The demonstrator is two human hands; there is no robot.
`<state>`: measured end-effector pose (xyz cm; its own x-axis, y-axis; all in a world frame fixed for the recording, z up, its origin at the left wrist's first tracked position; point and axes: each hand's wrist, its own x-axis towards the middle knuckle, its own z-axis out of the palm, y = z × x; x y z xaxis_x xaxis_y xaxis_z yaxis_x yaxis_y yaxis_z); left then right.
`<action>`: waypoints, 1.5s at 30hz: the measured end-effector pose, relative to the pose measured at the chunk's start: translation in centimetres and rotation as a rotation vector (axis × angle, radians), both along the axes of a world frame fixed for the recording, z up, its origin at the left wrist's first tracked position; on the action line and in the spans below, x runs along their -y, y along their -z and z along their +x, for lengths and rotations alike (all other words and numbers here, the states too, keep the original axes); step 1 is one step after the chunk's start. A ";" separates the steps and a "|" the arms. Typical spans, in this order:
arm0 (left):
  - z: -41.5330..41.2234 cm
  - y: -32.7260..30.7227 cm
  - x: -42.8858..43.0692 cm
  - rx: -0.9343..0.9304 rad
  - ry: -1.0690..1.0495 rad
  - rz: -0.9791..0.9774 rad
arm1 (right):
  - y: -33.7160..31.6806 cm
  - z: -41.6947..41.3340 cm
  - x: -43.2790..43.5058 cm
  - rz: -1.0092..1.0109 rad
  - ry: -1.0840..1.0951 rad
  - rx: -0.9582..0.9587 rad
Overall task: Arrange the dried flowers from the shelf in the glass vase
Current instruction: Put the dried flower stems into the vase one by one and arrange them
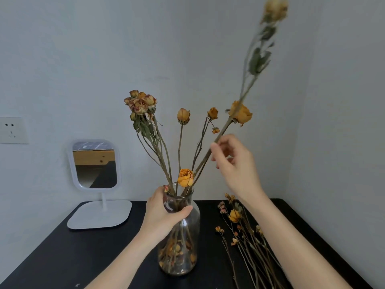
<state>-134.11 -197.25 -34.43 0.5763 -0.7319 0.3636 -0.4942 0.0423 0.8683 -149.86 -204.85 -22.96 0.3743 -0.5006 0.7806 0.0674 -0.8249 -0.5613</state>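
- Centrally, on the black tabletop (62, 257), a clear glass bottle-shaped vase (183, 243) stands upright, with loose petals and stem ends collected at its bottom.
- Left hand (164, 211) is wrapped round the vase's neck: thumb across the near side, fingers curled round the far side just under the rim.
- Already in the vase: a tight cluster of faded pink-beige dried roses (140, 103) leaning left, three orange dried heads on thin stems (183, 115) fanning up and right, and one short orange rose (185, 177) sitting just above the rim.
- Right hand (233, 161) is raised above and right of the vase mouth, fingertips pinched on the lower part of a long dried stem with grey-green leaves and a pale yellow head (257, 61).
- That stem tilts up to the right, and its head is blurred near the top edge. It crosses in front of the rightmost orange head. Cannot tell whether its lower end reaches the vase.
- Right of the vase, a loose bundle of dried flowers (245, 236) lies flat on the table, heads toward the wall, partly under the right forearm.
- Left rear: a white-framed standing mirror (94, 165) on a flat white base; a white wall socket (12, 130) beyond it.
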 end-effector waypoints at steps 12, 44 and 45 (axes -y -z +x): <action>-0.3 0.0 -0.1 0.034 -0.006 -0.028 | 0.8 3.1 -1.2 0.112 0.190 -0.516; 0.9 -0.7 -1.2 -0.008 0.158 0.124 | -2.0 4.5 -2.6 0.228 0.083 -0.563; 1.0 -0.8 -1.2 -0.003 0.161 0.133 | -2.0 4.6 -2.6 0.227 0.085 -0.568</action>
